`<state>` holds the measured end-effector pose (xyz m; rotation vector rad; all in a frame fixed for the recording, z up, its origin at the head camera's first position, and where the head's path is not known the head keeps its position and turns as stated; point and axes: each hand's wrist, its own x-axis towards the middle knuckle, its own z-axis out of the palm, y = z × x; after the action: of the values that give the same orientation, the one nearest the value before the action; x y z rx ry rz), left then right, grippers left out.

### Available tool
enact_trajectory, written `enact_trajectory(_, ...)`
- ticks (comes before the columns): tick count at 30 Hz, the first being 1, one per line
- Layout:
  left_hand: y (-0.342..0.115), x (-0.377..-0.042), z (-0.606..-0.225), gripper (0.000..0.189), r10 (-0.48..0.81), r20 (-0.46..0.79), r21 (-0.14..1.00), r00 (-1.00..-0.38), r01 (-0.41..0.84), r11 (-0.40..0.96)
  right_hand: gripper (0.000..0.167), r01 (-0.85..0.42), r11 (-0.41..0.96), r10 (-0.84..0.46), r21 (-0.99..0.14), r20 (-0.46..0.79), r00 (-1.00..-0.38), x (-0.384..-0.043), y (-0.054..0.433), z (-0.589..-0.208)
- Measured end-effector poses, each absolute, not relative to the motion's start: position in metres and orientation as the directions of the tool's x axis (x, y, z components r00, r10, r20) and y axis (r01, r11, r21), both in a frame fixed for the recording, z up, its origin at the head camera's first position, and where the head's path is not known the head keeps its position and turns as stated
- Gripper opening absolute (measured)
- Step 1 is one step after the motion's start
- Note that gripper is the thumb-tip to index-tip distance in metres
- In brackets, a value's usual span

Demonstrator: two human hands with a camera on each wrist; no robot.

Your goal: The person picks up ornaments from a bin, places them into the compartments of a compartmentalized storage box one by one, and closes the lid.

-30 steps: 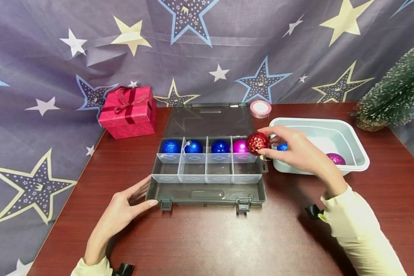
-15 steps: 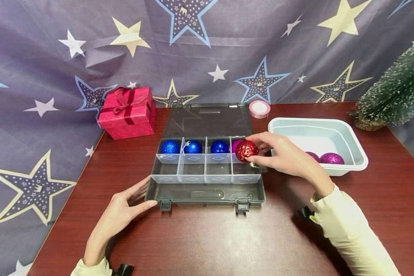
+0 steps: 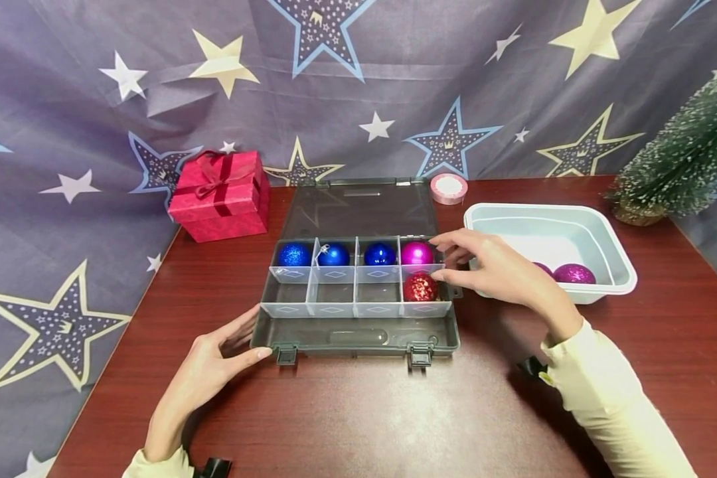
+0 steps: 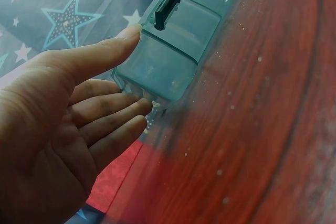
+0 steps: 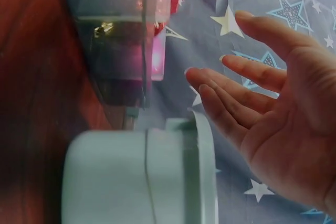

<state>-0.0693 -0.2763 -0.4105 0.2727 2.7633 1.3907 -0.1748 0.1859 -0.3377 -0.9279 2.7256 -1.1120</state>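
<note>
A dark translucent organizer box point(image 3: 358, 335) lies with its lid folded back, divided into compartments. Its back row holds a glittery blue Christmas ball point(image 3: 294, 255), two more blue balls point(image 3: 334, 255) and a shiny magenta ball point(image 3: 417, 253). In the front row's rightmost compartment sits a red textured Christmas ball point(image 3: 421, 288). My right hand point(image 3: 498, 265) hovers beside that compartment, thumb and fingers spread and holding nothing. My left hand point(image 3: 206, 362) rests at the box's front left corner, its thumb on the front edge and its straight fingers along the side, as the left wrist view shows.
A pale plastic tub point(image 3: 618, 265) to the right contains purple glitter balls point(image 3: 575, 274), partly hidden by the right hand. A pink ribbon roll point(image 3: 449, 189) stands behind the box. At the back are a red gift box point(image 3: 221, 199) and a small frosted tree point(image 3: 681, 159).
My right hand has carried the red ball left from beside the box and let it go in the front right compartment. The left hand has stayed at the corner.
</note>
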Motion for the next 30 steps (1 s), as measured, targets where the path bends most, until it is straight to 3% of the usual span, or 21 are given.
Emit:
enact_trajectory(13, -0.277, -0.069, -0.409, 0.073, 0.163, 0.028, 0.803, -0.986, 0.12, 0.584, 0.045, -0.492, 0.619, -0.457, -0.613, 0.229, -0.86, -0.169, 0.215, -0.324)
enact_trajectory(30, -0.276, -0.07, -0.41, 0.073, 0.17, 0.036, 0.805, -0.985, 0.129, 0.579, 0.055, -0.376, 0.717, -0.361, -0.587, 0.149, -0.921, -0.178, 0.255, -0.339)
